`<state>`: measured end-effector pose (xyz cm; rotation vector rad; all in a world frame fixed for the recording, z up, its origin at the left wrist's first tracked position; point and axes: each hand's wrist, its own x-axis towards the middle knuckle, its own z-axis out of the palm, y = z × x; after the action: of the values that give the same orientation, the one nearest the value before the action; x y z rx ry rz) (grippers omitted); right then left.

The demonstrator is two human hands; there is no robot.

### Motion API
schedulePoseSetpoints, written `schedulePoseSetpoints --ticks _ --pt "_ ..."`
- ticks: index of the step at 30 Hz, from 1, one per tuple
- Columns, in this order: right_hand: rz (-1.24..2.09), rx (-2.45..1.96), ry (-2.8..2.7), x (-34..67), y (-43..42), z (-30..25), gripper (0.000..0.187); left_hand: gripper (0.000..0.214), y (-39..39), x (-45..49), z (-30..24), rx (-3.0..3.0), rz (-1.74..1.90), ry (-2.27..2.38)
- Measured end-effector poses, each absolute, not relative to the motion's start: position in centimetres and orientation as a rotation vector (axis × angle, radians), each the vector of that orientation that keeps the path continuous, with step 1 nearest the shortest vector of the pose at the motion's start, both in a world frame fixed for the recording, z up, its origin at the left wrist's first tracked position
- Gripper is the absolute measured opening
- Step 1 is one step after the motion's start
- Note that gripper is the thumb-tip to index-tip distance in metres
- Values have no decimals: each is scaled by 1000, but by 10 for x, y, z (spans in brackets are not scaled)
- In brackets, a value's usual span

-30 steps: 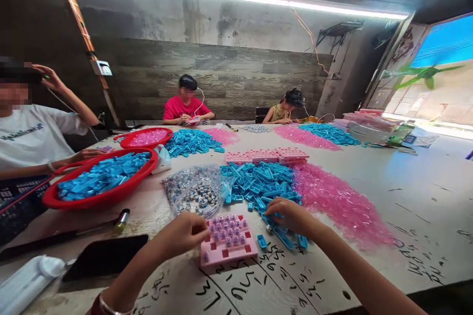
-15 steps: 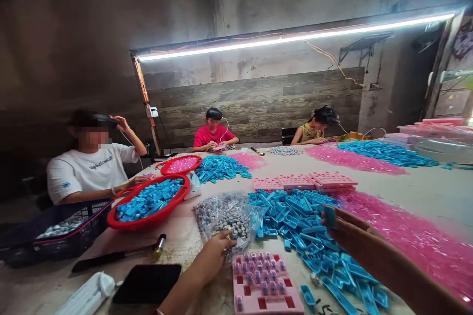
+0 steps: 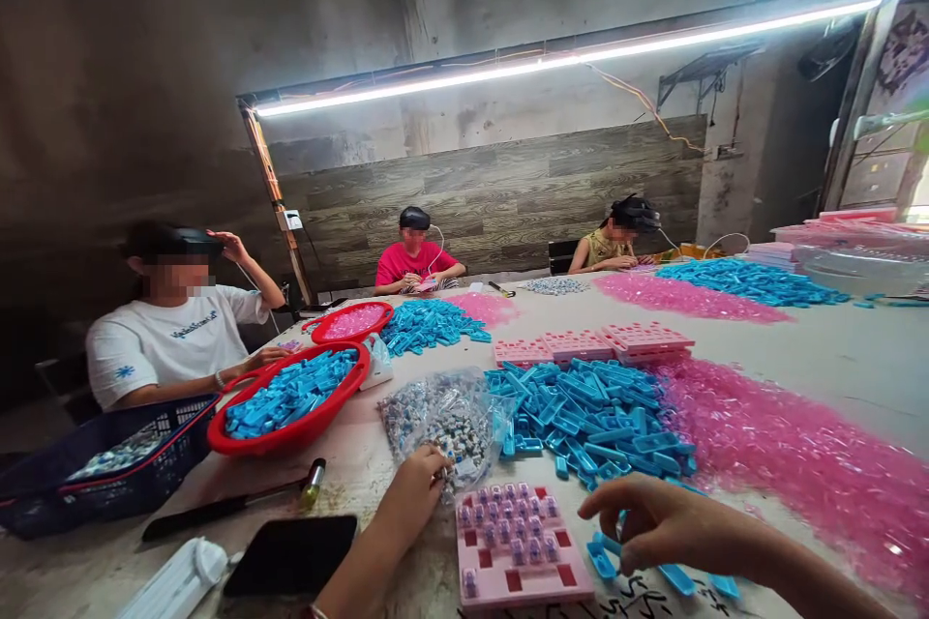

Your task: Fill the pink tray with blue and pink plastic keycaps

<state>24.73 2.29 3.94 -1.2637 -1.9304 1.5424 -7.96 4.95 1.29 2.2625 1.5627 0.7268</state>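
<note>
My left hand (image 3: 415,486) rests at the near edge of a clear plastic bag (image 3: 428,406) full of small metallic and blue-white parts. Its fingers are pinched together, and whatever is between them is too small to make out. Over loose blue plastic pieces (image 3: 595,416) hovers my right hand (image 3: 657,517), index finger stretched out and thumb apart, with no held piece visible. Between my hands lies a pink tray (image 3: 523,585) with square slots, several filled with small clear-purple parts. Small black hooked pieces (image 3: 639,590) lie beside it.
Pink translucent pieces (image 3: 791,445) spread at the right. Stacked pink trays (image 3: 581,345) stand behind the blue heap. At left are a red basket (image 3: 290,435), a dark crate (image 3: 174,455), a hammer (image 3: 232,503) and a black phone (image 3: 290,556). Three co-workers sit around the table.
My right hand has come down and toward the tray; the blue piece it held is no longer seen in it. My left hand stays by the bag. The view has shifted slightly.
</note>
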Motion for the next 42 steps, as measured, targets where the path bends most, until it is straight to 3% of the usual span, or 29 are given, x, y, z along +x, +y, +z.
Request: schedulePoseSetpoints --ticks 7,12,17,29,42 --pt "1473 -1316 -2253 219 11 47 46 26 47 -78 18 2323 874 1610" --pt "1194 -1254 -2439 211 10 49 41 18 38 -70 25 2357 1110 1416" --pt "1152 -1195 -2479 211 12 47 38 15 24 -60 37 2357 1209 1224" --pt "1192 -1219 -2480 211 14 46 38 25 -1 -39 38 2383 636 925" --pt "1122 -1257 -2469 206 8 53 32 12 -8 -31 31 2381 664 978"
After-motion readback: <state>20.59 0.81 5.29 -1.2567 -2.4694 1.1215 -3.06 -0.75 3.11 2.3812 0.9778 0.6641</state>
